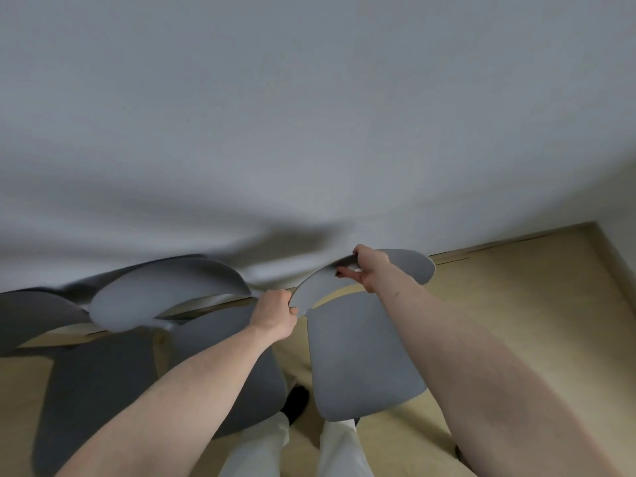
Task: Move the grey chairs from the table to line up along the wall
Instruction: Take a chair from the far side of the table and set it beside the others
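A grey chair (361, 352) stands right in front of me, its curved backrest close to the white wall (309, 115). My left hand (275, 313) grips the left end of the backrest. My right hand (370, 266) holds the backrest's top edge further right. To the left, a second grey chair (165, 294) stands against the wall, its seat partly hidden under my left forearm. A third, darker chair (31, 315) shows at the far left edge.
The floor (516, 304) is pale wood and runs to a corner at the right. My legs in light trousers (268, 449) and a dark shoe (296, 402) stand just behind the held chair.
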The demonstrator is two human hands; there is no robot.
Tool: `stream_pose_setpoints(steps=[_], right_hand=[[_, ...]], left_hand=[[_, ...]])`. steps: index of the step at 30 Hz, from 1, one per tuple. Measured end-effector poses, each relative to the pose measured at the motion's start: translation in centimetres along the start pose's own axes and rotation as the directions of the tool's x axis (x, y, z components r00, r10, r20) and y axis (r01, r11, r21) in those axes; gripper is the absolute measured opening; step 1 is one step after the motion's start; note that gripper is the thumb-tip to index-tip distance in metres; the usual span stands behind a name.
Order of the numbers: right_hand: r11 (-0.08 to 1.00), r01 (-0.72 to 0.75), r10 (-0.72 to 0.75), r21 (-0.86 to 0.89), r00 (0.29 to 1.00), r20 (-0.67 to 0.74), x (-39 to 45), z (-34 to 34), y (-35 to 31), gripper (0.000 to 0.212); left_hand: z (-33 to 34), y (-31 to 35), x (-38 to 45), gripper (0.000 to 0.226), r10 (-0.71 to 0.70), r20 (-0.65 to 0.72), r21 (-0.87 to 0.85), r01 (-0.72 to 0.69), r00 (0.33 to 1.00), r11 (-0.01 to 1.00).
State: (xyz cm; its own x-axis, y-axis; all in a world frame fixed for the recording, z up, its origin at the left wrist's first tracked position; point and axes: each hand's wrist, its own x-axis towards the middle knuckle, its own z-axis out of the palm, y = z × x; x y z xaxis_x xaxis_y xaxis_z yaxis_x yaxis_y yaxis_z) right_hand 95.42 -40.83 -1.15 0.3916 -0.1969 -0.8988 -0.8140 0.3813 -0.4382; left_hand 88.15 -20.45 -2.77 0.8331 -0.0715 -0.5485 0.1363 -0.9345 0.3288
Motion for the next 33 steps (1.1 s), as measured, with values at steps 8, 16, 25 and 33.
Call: stream_pose_setpoints(steps=[8, 16, 25, 33], right_hand=[[1.000, 0.015, -0.015, 0.000, 1.000, 0.019, 0.5, 7.1, 0.4, 0.028], [0.999, 0.006, -0.008, 0.036, 0.997, 0.072, 0.0, 9.0, -0.4, 0.021], [0.994, 0.047, -0.050, -0.099, 0.998, -0.026, 0.4, 7.1, -0.6, 0.038], [0.983, 0.018, -0.038, -0.184, 0.993, -0.108, -0.9, 3.8, 2.0, 0.003]], left_hand=[[-1.4, -5.8, 2.1, 0.023, -0.102, -0.095, -0.137, 0.089, 0.990, 0.987], [-2.5, -7.8, 4.0, 0.022, 0.048, -0.143, 0.126, -0.030, 0.989, 0.992], [-4.1, -8.9, 6.7, 0.026, 0.084, -0.082, 0.417, -0.042, 0.993, 0.908], [-5.5, -7.6, 7.7, 0.032, 0.065, 0.043, 0.650, -0.077, 0.997, 0.756]])
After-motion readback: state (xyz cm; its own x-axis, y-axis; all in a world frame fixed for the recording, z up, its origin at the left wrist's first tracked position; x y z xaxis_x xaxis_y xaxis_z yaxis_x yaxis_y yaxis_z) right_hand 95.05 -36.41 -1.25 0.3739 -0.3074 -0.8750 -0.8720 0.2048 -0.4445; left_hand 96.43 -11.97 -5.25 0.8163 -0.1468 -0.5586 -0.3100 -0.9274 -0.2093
